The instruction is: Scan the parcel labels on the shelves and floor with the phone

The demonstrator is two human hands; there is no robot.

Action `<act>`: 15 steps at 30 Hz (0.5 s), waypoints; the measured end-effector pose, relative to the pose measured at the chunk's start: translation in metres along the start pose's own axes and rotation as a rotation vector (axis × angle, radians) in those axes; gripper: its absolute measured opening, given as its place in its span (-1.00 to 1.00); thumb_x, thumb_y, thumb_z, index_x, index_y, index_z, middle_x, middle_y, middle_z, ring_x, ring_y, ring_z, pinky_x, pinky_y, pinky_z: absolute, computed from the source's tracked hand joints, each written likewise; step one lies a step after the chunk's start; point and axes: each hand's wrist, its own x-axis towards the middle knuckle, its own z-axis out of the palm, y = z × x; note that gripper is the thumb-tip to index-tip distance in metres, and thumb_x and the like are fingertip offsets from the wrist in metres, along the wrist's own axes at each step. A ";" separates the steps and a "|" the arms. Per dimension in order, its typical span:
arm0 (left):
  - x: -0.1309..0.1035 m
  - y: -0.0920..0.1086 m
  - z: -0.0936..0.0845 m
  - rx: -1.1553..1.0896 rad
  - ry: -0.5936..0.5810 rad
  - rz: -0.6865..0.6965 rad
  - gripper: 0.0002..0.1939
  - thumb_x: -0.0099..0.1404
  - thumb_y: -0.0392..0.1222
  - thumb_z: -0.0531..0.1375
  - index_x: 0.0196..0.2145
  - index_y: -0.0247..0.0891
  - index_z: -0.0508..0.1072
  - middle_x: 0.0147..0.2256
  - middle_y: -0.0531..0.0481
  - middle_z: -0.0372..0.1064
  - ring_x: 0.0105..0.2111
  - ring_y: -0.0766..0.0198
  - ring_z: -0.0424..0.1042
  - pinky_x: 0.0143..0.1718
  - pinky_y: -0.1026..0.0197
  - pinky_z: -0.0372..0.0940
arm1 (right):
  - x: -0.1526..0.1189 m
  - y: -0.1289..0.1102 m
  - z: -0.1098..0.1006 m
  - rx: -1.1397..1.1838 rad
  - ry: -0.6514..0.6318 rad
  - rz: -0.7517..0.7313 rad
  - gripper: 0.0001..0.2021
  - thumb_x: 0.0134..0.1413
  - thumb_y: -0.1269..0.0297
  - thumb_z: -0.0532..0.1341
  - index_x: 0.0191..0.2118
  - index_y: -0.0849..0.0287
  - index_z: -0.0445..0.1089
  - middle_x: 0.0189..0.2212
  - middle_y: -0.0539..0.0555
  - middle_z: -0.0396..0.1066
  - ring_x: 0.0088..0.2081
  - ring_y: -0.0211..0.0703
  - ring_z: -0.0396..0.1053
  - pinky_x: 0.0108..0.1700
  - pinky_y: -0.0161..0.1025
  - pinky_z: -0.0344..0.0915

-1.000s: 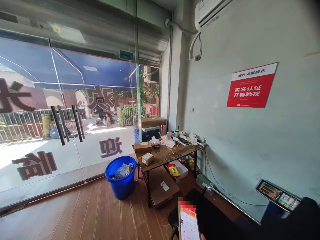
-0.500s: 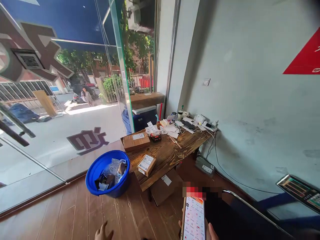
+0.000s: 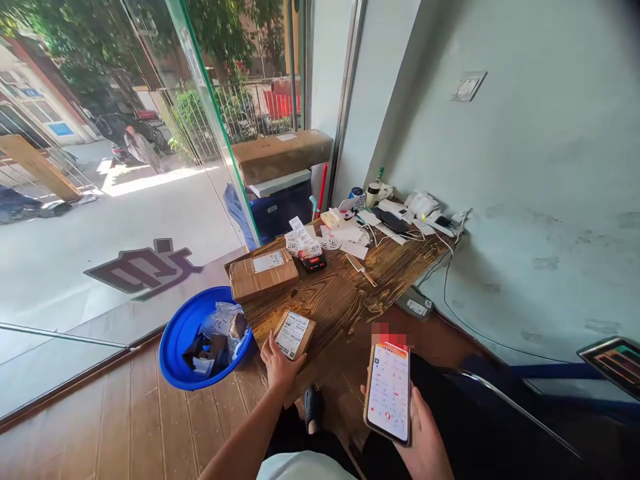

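My left hand [image 3: 281, 363] is at the near end of a small cardboard box [image 3: 295, 335], fingers along its left side and thumb by the near right corner. The box, with a white printed label on top, rests on the near left corner of the wooden table [image 3: 340, 303]. Lower right, my right hand [image 3: 425, 430] is wrapped round a smartphone [image 3: 389, 393], its lit screen showing rows of small icons. Farther back lie a larger cardboard box [image 3: 265, 273], a black and red label printer [image 3: 313, 260] with printed labels, and a knife [image 3: 361, 270].
Left of the table stands a blue tub [image 3: 173, 343] holding plastic packaging. Papers, cables and a black pouch [image 3: 390, 220] crowd the table's back. A chair's metal rail [image 3: 500, 390] and a display device [image 3: 615, 367] are on the right. A glass door [image 3: 210, 113] opens at left.
My left hand has come up from the bottom edge and taken hold of the small box. The view has tilted down and nearer the table. The phone stays in my right hand.
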 end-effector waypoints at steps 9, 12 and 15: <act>0.040 0.015 -0.003 0.092 -0.207 -0.058 -0.02 0.17 0.18 0.19 0.29 -0.55 -0.10 0.16 -0.47 0.04 0.25 -0.22 0.04 0.31 -0.13 -0.10 | 0.053 0.013 0.059 0.043 0.074 -0.040 -0.43 -0.33 -0.13 0.49 -0.11 -0.05 0.52 -0.18 0.10 0.65 -0.16 0.25 0.58 -0.08 0.15 0.48; 0.083 0.001 -0.025 0.075 -0.196 -0.071 -0.16 0.27 0.13 0.07 0.29 -0.49 -0.07 0.17 -0.45 0.04 0.28 -0.20 0.01 0.30 -0.14 -0.07 | 0.063 0.029 0.060 -0.056 0.137 -0.077 -0.41 -0.40 -0.18 0.49 -0.19 0.01 0.51 -0.23 0.15 0.65 -0.12 0.29 0.57 -0.04 0.18 0.49; 0.151 -0.012 -0.060 0.100 -0.135 -0.006 -0.11 0.26 0.14 0.09 0.32 -0.47 -0.16 0.25 -0.46 -0.09 0.32 -0.17 -0.08 0.33 -0.09 -0.13 | 0.070 0.050 0.061 -0.154 0.180 -0.205 -0.35 -0.50 0.12 0.59 -0.12 -0.01 0.46 -0.17 0.10 0.64 -0.03 0.23 0.53 0.11 0.10 0.43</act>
